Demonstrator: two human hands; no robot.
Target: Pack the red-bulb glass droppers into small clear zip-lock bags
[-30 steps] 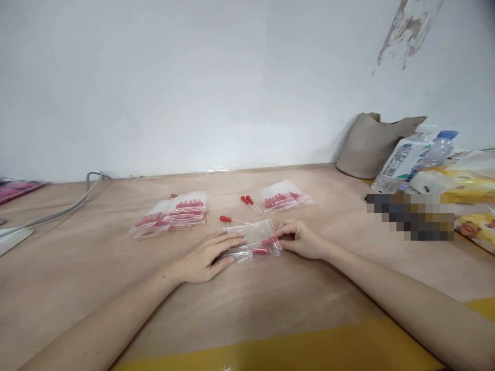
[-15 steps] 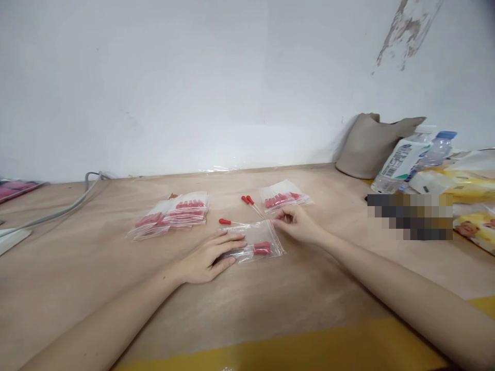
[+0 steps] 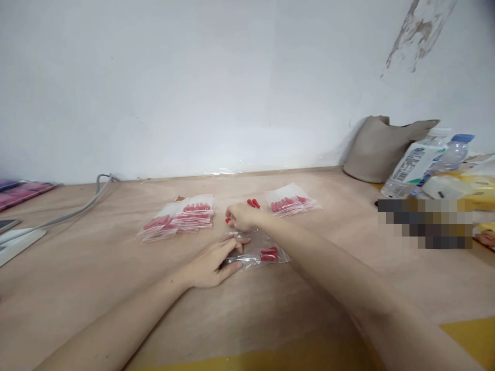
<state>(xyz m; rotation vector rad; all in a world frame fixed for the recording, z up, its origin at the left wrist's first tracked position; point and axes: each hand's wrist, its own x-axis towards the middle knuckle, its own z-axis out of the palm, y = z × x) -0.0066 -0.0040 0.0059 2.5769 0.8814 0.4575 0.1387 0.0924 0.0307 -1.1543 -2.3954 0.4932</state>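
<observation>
A clear zip bag [image 3: 253, 256] lies flat on the table, with droppers inside whose red bulbs [image 3: 268, 254] are at its right end. My left hand [image 3: 212, 263] rests on the bag's left part, thumb and fingers spread, pressing it against the table. Just beyond the bag, my right hand [image 3: 243, 217] has its fingers closed at a loose dropper, whose red bulb [image 3: 227, 220] peeks out under the fingertips. My right forearm crosses over part of the bag's right end. Two more loose droppers [image 3: 253, 203] with red bulbs lie behind my right hand.
Piles of filled bags stand at left [image 3: 193, 214] and right [image 3: 292, 200]. Farther right are a grey-brown container [image 3: 381, 149], plastic bottles [image 3: 415, 165] and yellow packages [image 3: 479, 188]. A grey cable [image 3: 77, 211] runs along the left side, before the white wall.
My right hand has moved left from the bag's open end to the loose dropper, closing its fingers there. My left hand stays on the bag, fingers slightly more bent. The view has shifted a little.
</observation>
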